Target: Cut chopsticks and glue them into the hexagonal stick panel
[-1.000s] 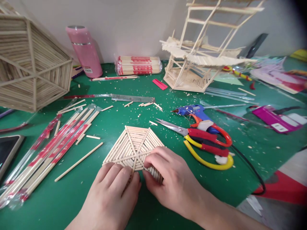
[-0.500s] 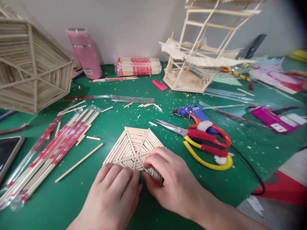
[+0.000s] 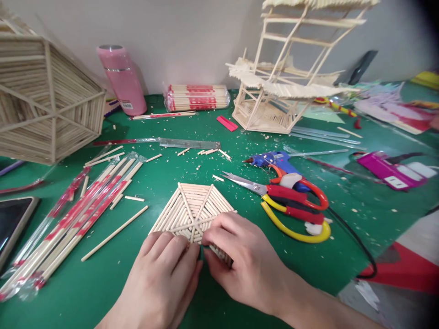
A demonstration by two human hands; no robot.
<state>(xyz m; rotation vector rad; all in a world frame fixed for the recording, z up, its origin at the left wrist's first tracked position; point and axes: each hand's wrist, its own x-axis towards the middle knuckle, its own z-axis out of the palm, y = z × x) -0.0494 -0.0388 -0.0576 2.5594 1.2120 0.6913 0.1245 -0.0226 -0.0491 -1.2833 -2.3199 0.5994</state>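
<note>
A flat hexagon panel of glued wooden sticks (image 3: pixel 192 210) lies on the green mat (image 3: pixel 164 173) near the front edge. My left hand (image 3: pixel 161 274) rests with its fingers pressed together on the panel's near left edge. My right hand (image 3: pixel 240 260) has its fingers curled and pinching at the panel's near right part, close to its centre. The fingertips of both hands almost meet. What the right fingers pinch is hidden.
Red-and-yellow scissors (image 3: pixel 288 205) and a blue glue gun (image 3: pixel 274 161) lie right of the panel. Wrapped chopsticks (image 3: pixel 78 205) and a loose stick (image 3: pixel 115 233) lie left. A stick basket (image 3: pixel 44 100), pink flask (image 3: pixel 122 80), chopstick pack (image 3: pixel 197 97), ruler (image 3: pixel 188 144) and stick tower (image 3: pixel 281 87) stand behind.
Both hands stay on the panel's near edge. The right fingers have closed slightly toward the left hand; the view has tilted down a little.
</note>
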